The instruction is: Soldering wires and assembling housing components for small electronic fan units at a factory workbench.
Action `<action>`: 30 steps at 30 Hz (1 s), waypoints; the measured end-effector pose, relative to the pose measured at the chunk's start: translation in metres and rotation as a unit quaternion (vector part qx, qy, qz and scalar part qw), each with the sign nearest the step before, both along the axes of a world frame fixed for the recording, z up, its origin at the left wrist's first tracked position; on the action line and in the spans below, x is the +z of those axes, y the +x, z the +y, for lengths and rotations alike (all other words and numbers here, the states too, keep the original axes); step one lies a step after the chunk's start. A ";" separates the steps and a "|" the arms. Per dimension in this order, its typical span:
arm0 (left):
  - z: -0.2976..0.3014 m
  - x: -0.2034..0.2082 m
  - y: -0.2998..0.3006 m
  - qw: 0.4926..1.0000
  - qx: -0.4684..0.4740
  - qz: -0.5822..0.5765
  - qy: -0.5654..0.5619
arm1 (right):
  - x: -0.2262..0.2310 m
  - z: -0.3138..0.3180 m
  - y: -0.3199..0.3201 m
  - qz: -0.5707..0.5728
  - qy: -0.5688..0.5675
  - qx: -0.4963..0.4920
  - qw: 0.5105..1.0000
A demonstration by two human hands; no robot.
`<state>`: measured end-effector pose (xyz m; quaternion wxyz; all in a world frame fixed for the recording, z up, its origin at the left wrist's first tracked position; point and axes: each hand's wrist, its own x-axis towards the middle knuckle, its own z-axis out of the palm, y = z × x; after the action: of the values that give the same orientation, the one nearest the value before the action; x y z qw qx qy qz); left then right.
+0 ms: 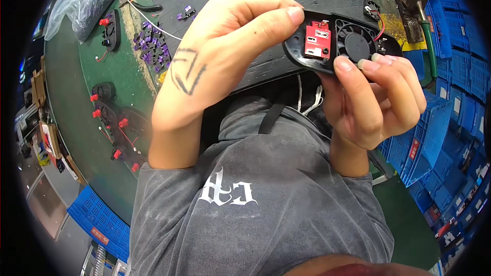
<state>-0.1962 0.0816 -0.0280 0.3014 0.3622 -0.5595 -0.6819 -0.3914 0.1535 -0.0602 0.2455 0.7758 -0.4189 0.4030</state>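
Note:
Raised over the bench is a long black plastic housing (292,55) with rounded ends, tilted with its open inside facing me. A red circuit board (318,40) lies in its left half. Beside that sits a small black fan (356,45), with a red wire running at its far side. My left hand (225,33) grips the housing's left end, thumb along the upper rim and the other fingers hidden behind. With its fingers curled, my right hand (376,94) pinches the near edge by the fan, fingertips close to the fan frame.
Small purple-and-black parts (151,46) lie in heaps. Black housings with red parts (110,33) rest on the green bench, near a clear plastic bag (84,2). A green-handled soldering iron (427,43) leans in its metal stand (405,7) at right. Blue crates (417,140) stand beyond.

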 end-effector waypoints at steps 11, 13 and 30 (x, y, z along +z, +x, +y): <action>0.001 0.001 0.000 1.000 -0.009 0.011 0.000 | 0.001 0.000 -0.001 0.018 -0.016 -0.006 1.000; 0.001 0.002 0.000 1.000 -0.008 0.006 -0.008 | 0.000 0.002 0.000 0.010 -0.009 -0.005 1.000; 0.004 0.011 0.001 0.999 -0.030 -0.007 -0.017 | -0.004 0.002 0.000 0.003 -0.016 -0.022 1.000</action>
<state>-0.1948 0.0857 -0.0174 0.2831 0.3451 -0.5838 -0.6782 -0.3911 0.1559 -0.0639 0.2673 0.7636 -0.4287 0.4021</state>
